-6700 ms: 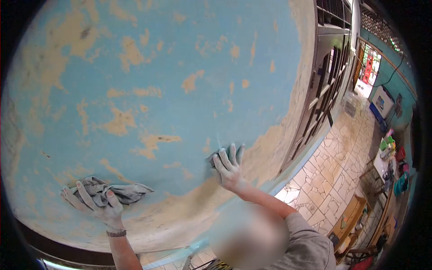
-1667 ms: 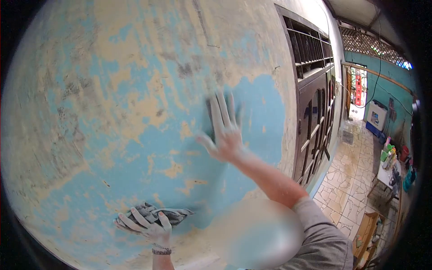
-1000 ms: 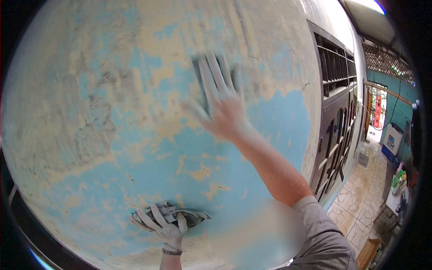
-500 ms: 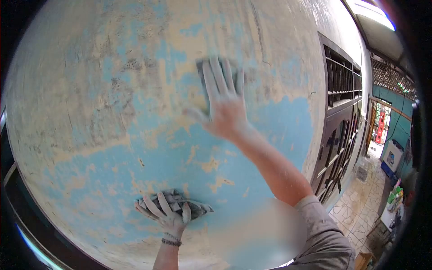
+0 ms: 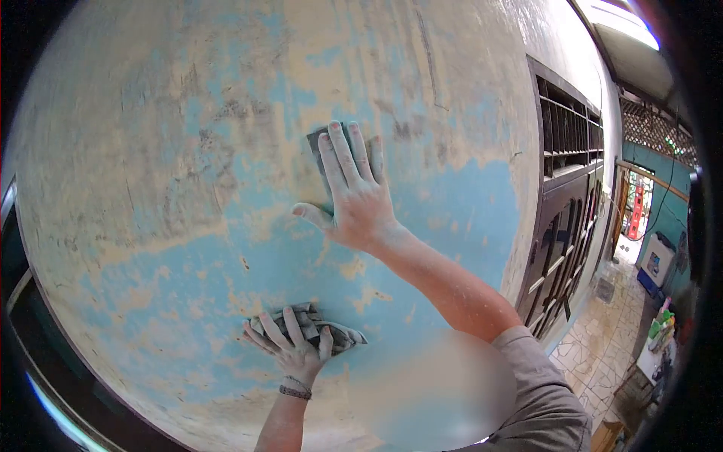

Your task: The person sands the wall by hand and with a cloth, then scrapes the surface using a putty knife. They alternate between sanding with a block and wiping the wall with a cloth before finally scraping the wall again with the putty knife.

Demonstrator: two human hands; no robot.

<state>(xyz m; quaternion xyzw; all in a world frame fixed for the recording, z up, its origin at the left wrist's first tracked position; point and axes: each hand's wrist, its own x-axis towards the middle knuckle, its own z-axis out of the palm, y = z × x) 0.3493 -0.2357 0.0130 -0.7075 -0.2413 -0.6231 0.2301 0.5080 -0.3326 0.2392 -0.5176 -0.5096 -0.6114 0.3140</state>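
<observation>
A wall (image 5: 248, 218) with patchy light-blue paint and bare beige plaster fills most of the view. My right hand (image 5: 361, 200), coated in pale dust, presses a dark sheet of sandpaper (image 5: 318, 145) flat against the plaster above the blue area. Its fingers are stretched over the sheet, which mostly hides beneath them, and the thumb sticks out to the left. Lower down, my left hand (image 5: 297, 354), with a dark bracelet at the wrist, has its fingers over a crumpled grey cloth (image 5: 346, 335) held against the blue paint.
To the right are a dark barred window (image 5: 572, 128) and a brown door (image 5: 561, 241). Farther right, a tiled floor (image 5: 595, 331) leads past a white appliance (image 5: 659, 260) and a cluttered table (image 5: 649, 365). A dark frame (image 5: 56, 339) edges the wall at left.
My right hand has slid down and slightly left with the sandpaper. My left hand and the cloth have shifted a little up and right in view. The view itself has moved slightly.
</observation>
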